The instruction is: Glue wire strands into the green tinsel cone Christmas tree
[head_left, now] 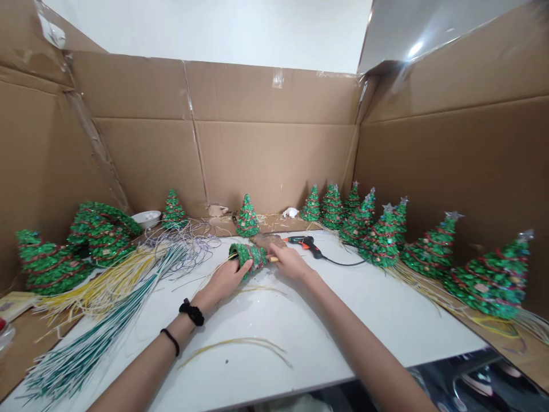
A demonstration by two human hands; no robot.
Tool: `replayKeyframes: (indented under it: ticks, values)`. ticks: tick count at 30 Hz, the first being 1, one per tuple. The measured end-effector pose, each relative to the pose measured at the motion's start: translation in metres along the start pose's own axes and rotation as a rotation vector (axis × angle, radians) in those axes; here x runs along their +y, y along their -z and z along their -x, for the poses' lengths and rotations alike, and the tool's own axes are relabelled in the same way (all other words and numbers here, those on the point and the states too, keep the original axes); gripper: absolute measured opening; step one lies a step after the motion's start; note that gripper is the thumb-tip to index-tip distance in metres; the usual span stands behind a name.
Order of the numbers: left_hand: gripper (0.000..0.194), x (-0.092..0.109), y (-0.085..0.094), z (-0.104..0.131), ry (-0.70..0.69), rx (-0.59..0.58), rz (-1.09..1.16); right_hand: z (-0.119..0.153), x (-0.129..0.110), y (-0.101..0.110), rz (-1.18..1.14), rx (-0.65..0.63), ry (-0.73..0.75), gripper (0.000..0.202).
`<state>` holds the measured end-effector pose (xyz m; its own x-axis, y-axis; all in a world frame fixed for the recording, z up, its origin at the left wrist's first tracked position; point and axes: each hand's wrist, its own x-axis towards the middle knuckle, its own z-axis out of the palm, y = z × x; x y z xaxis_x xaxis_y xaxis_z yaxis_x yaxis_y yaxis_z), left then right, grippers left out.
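Note:
A small green tinsel Christmas tree [256, 256] with red trim lies tilted on its side, its open base toward the left. My left hand [228, 279] grips it at the base, thumb on the outside and fingers partly hidden inside. At the tree's right side is my right hand [288, 261], closed around a short, light wooden piece [272, 259], perhaps a tool handle; its other end is hidden. Just beyond that hand, a black and orange glue gun [305, 242] rests on a brown scrap, its cable running right.
Several finished trees [380, 240] line the right side, and more [107, 234] stand or lie at left. Bundles of yellow [103, 274] and green-white strands [94, 332] spread across the left of the white tabletop [317, 349]. Cardboard walls [274, 160] enclose the back and sides.

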<state>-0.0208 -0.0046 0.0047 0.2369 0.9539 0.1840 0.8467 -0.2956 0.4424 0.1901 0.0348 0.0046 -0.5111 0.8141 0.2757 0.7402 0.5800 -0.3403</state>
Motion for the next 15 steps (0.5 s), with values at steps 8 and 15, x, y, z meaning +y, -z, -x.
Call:
replayKeyframes:
  ticks: [8, 15]
  values:
    - [0.055, 0.002, 0.006, 0.001, -0.074, -0.016, 0.114, 0.001, 0.006, 0.001, -0.016, 0.032, 0.034, 0.018]
    - [0.045, -0.013, 0.000, -0.002, -0.128, 0.068, 0.116, -0.001, 0.006, 0.000, 0.068, -0.014, -0.024, 0.024]
